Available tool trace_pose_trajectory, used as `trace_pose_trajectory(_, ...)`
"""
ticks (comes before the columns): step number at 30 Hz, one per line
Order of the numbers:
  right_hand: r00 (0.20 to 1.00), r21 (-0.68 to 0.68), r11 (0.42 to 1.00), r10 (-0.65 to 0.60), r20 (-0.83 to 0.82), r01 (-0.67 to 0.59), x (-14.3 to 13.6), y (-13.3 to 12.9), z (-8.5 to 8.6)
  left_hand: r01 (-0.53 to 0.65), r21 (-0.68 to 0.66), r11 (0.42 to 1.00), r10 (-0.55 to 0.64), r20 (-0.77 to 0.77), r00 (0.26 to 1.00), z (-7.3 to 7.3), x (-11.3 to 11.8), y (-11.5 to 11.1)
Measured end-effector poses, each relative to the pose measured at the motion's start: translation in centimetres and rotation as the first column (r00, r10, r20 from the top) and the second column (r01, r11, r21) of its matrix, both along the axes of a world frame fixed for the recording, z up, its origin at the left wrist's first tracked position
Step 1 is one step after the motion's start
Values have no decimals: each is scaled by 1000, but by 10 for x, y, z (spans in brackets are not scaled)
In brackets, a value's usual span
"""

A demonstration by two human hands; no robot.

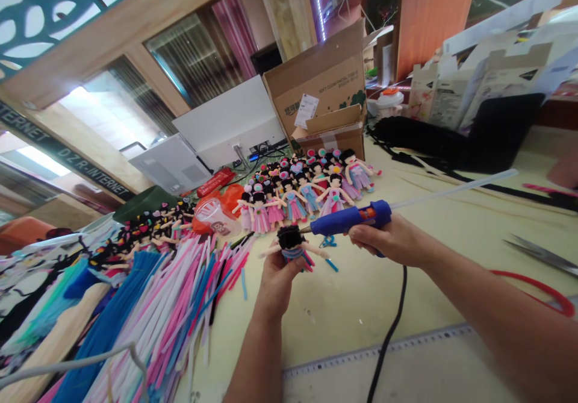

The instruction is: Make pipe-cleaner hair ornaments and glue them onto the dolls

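My left hand (276, 282) is closed around a small doll (294, 252) with black hair, pale arms spread out and a blue and pink body. In my right hand (388, 237) is a blue glue gun (350, 217), a clear glue stick (456, 187) jutting from its rear. The gun's nozzle tip touches or nearly touches the right side of the doll's hair; which one I cannot tell. Beyond it stand several finished dolls (295, 201) in pink and blue skirts. Short blue pieces (332, 264) lie just right of the held doll.
Bundles of coloured fuzzy stems (167, 306) cover the left side. A cardboard box (323, 84) stands behind the dolls. Scissors (544, 257) and a red loop (542, 288) lie at the right. The gun's black cord (391, 337) crosses a ruler (343, 359) near the front.
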State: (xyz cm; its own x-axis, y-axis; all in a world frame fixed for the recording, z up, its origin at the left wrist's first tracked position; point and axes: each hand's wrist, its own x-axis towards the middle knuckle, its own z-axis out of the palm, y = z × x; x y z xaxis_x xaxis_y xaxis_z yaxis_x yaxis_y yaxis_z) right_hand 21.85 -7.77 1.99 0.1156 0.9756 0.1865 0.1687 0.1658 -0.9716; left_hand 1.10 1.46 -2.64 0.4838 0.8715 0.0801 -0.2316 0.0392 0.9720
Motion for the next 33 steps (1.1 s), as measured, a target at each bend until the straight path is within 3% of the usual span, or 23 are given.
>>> trace_pose_trajectory(7,994,-83,992,-90,69,96,4,0,3,-24,41,999,23,17,1000,-2,-1,7)
trace_pose_trajectory(12,971,-135,963,-219,97,231,12,14,-10,-42,42,998,41,35,999,-2,-5,16)
trace_pose_trajectory(16,882,-187,864,-444,156,468,24,26,-25,-62,17,998,61,49,997,-6,-6,22)
trace_pose_trajectory(21,784,-194,764,-570,245,615,51,26,-35,-37,-27,999,38,65,997,-6,-5,21)
trace_pose_trajectory(26,686,-196,674,-610,397,712,74,16,-45,-15,-44,999,19,84,996,-5,-4,21)
trace_pose_trajectory(33,569,-208,583,-547,615,786,88,16,-61,-38,-72,997,45,95,994,-10,-3,24)
